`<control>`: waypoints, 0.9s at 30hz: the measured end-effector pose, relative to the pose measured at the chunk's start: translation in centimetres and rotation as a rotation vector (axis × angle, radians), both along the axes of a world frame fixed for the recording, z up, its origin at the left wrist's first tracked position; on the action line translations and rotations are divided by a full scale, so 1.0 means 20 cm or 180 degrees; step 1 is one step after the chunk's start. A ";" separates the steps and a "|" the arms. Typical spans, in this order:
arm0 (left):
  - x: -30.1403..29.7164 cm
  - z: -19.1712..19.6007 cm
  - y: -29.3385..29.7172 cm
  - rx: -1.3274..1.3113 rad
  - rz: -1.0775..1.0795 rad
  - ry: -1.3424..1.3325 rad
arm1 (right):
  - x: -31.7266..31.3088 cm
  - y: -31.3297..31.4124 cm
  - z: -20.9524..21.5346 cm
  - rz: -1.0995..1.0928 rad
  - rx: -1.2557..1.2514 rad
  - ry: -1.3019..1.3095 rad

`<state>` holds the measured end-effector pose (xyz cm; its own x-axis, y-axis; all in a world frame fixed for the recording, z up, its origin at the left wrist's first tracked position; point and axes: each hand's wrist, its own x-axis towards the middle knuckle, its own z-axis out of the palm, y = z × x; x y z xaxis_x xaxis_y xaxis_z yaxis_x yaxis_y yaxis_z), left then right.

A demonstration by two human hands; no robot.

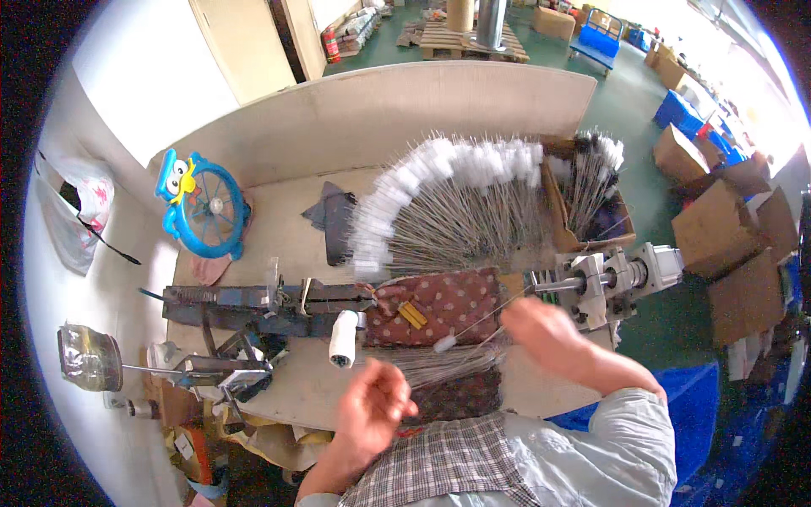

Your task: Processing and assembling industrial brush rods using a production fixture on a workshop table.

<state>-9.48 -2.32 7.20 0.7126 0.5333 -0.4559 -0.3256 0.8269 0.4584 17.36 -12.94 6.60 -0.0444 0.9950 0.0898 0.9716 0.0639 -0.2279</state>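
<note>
My left hand [376,408] is over the table's front edge with its fingers curled in; whatever they hold, if anything, is hidden. Beside it lies a bundle of thin bare wires [439,368]. Somewhat blurred, my right hand [541,334] is closed at the right end of a polka-dot cloth [460,296], by the shaft machine [596,283]. A thin-stemmed wire brush with a small white head [444,343] slants across the cloth up to these fingers. Two yellow pieces [412,315] rest on the cloth. Left of them stands a white roll [342,340].
Many white-headed wire brushes [456,211] fan out behind the cloth. A cardboard box [557,203] of darker brushes stands to their right. A blue round fan [207,207] is at the left, behind a long metal fixture [236,300]. A low partition [397,110] backs the table.
</note>
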 end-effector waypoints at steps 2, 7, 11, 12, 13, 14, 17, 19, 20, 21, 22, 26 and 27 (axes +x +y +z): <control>-0.02 -0.01 0.00 0.0195 -0.0978 -0.0111 | 0.14 0.00 0.12 -0.0439 0.0472 -0.0115; 0.32 0.01 0.02 0.1895 -0.1448 0.0133 | 0.29 0.02 0.27 -0.0836 0.1145 0.0124; 0.76 -0.11 0.03 0.4912 -0.1175 0.1348 | 0.24 0.10 0.18 -0.0360 0.1182 0.0363; 0.83 -0.19 0.04 0.5430 -0.1055 0.1525 | 0.22 0.12 0.17 -0.0487 0.1055 0.0534; 0.89 -0.21 0.04 0.5948 -0.0973 0.1670 | 0.22 0.12 0.14 -0.0661 0.0917 0.0709; 0.92 -0.22 0.05 0.5977 -0.0994 0.1686 | 0.23 0.13 0.12 -0.0707 0.1025 0.1013; 1.00 -0.20 0.12 0.6382 -0.1749 0.2411 | 0.29 0.14 0.05 -0.0783 0.1160 0.0798; 1.02 -0.20 0.19 0.7370 -0.1001 0.2904 | 0.29 0.16 0.03 -0.0942 0.1081 0.0738; 1.01 -0.22 0.24 0.7369 -0.1043 0.3002 | 0.29 0.16 0.01 -0.0989 0.0641 0.1052; 1.01 -0.26 0.29 0.7420 -0.1055 0.3330 | 0.29 0.17 0.00 -0.1023 0.0200 0.1348; 1.00 -0.27 0.35 0.7452 -0.1062 0.3691 | 0.29 0.16 0.07 -0.0829 -0.0046 0.1366; 0.63 -0.24 0.23 0.6800 -0.0502 0.2687 | 0.31 0.16 0.08 -0.0524 0.0172 0.1195; 0.51 -0.24 0.19 0.6552 -0.0509 0.2569 | 0.27 0.20 0.08 -0.0540 0.0172 0.1252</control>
<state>0.67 1.51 2.44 0.7912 0.4944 0.3600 0.3259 -0.8390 0.4358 22.73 -8.87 8.14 0.1676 0.9786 0.1194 0.8090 -0.0673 -0.5839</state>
